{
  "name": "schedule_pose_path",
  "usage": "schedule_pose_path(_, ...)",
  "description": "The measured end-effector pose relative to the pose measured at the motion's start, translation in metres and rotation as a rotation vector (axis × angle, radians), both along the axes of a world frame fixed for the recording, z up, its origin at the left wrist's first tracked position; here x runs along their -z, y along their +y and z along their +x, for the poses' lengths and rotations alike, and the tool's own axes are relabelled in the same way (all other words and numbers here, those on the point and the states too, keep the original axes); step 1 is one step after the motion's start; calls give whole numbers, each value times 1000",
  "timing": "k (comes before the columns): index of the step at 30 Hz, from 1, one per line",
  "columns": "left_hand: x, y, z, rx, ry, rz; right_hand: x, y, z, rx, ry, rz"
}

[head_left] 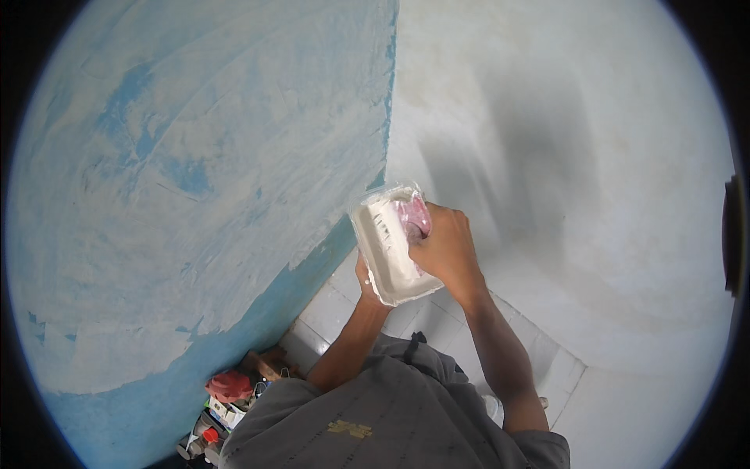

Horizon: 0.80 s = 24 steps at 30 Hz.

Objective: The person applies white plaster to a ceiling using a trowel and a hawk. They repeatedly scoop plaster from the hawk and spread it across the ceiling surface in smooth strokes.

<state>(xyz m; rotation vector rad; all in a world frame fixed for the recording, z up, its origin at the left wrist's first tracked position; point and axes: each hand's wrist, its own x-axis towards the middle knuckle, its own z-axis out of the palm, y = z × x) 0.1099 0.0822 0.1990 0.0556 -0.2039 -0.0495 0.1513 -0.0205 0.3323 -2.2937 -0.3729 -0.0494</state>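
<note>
One off-white tray (412, 292), smeared, held by the left hand (364, 276); one pink tool (415, 218), gripped over it by the right hand (448, 246).

Down to your left you see clutter (224, 412), with a crumpled reddish bundle (229, 386), a small bright-red piece (211, 435) and brown wood (269, 364). Pale tiles (322, 316) cover the floor; a dark object (733, 234) shows far right.

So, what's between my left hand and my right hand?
In the head view, a whitish tray of white paste sits between your left hand and right hand; the right grips a pinkish tool.
</note>
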Motion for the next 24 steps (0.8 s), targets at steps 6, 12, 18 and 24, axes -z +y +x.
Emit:
schedule_pose_path(6, 2, 0, -3, -46, 83, 88, 11, 3, 0, -27, -20, 55)
schedule_pose_path(12, 0, 2, -2, -30, 34, 63, 3, 7, -3, -48, -86, 51)
schedule_pose_path(18, -4, 3, -5, -66, 108, 123, 4, 9, -3, -41, -30, 26)
schedule_pose_path(24, 15, 4, -3, -56, 77, 83, 7, 8, 1, -4, -37, 71)
